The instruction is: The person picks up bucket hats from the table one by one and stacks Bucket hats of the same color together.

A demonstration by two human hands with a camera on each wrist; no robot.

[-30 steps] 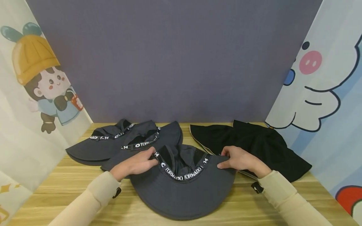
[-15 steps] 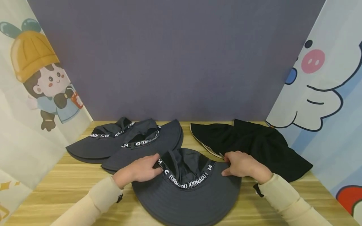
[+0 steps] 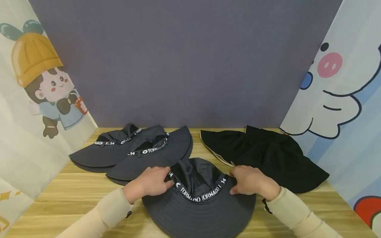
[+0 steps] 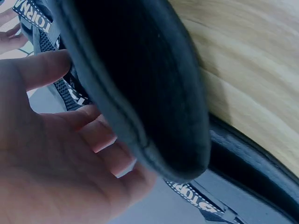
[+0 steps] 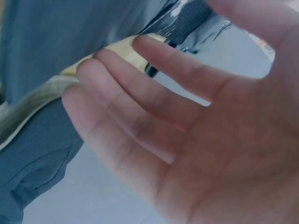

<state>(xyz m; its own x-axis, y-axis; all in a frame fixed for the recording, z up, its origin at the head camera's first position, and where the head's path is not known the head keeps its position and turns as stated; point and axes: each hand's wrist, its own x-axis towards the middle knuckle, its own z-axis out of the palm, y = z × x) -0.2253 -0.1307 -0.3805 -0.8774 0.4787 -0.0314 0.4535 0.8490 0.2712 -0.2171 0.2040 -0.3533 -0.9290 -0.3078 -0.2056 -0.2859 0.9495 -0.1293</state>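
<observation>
A dark grey wide-brimmed hat point(image 3: 199, 215) lies at the front middle of the table in the head view, its lettered sweatband showing. My left hand point(image 3: 150, 183) holds it at the left end of the sweatband. In the left wrist view the thumb point(image 4: 46, 67) is at the band, and the brim hides the other fingertips. On the opposite side, my right hand point(image 3: 253, 181) is at the brim's right edge. Its fingers point(image 5: 135, 107) are stretched out nearly straight in the right wrist view, the thumb spread apart from them and the hat blurred.
Two similar grey hats point(image 3: 110, 157) overlap at the back left, just behind my left hand. A black hat point(image 3: 268, 148) with a pale edge lies at the back right, close to my right hand. A grey panel point(image 3: 190, 66) stands behind the wooden table point(image 3: 59, 201).
The front hat has come nearer to me and slightly right, both hands moving with it. The gap between it and the grey hats behind has changed; the back hats stay put.
</observation>
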